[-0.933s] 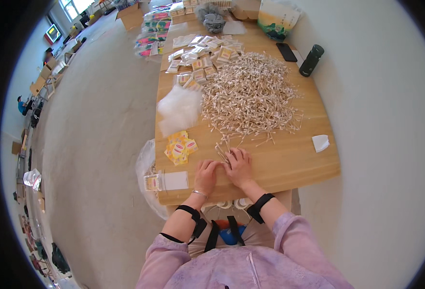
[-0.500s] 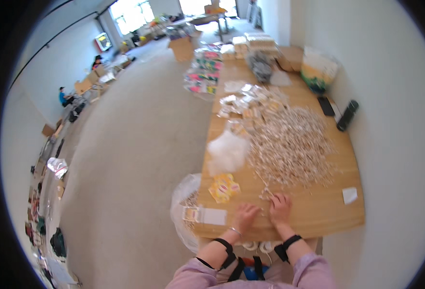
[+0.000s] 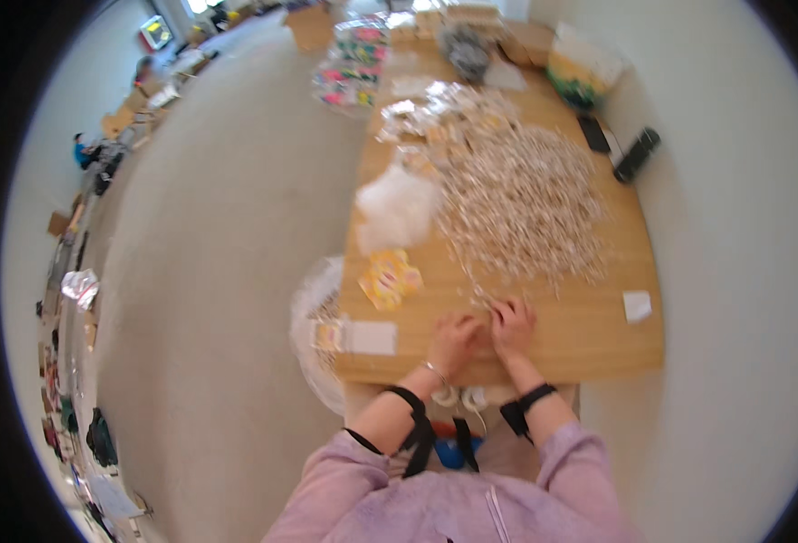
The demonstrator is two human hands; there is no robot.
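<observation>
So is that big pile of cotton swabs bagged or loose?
Loose: the cotton swabs lie heaped bare on the wooden table, with strays around them.

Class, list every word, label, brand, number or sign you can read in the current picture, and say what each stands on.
No text can be read.
Yellow cards: reddish mark, too blurred.
Small packet: print too small and blurred.
Packets by the cotton swab pile: unreadable through blur.
Yellow, white and green bag: no lettering legible.
Dark bottle: none discernible.
</observation>
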